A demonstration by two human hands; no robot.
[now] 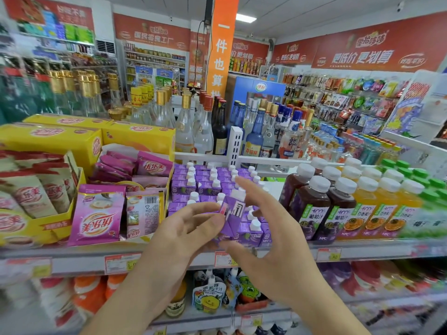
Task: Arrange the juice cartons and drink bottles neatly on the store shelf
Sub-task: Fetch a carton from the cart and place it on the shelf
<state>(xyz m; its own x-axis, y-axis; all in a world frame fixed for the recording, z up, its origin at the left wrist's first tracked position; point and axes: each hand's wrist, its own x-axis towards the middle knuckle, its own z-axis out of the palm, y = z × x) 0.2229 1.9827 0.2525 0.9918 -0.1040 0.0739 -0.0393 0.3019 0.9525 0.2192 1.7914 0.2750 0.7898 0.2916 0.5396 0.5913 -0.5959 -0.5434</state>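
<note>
1. Progress: purple juice cartons [205,182] mostly in rows on shelf [362,250]; bottles [343,204] lined up at right. One carton [232,213] is tilted, above the front row, not yet placed.
2. Left hand [183,235] grip: fingertips pinch the carton. Right hand [271,228]: fingers spread; hold unclear.
3. Materials: cartons glossy card, boxy, white caps; bottles smooth plastic, round.

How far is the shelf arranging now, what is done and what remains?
Mostly done: the purple juice cartons stand in rows, and the dark and orange drink bottles stand lined up beside them. In hand: the left hand pinches one tilted purple carton; the right hand is open beside it. Left: setting this carton upright in the front row.
</note>
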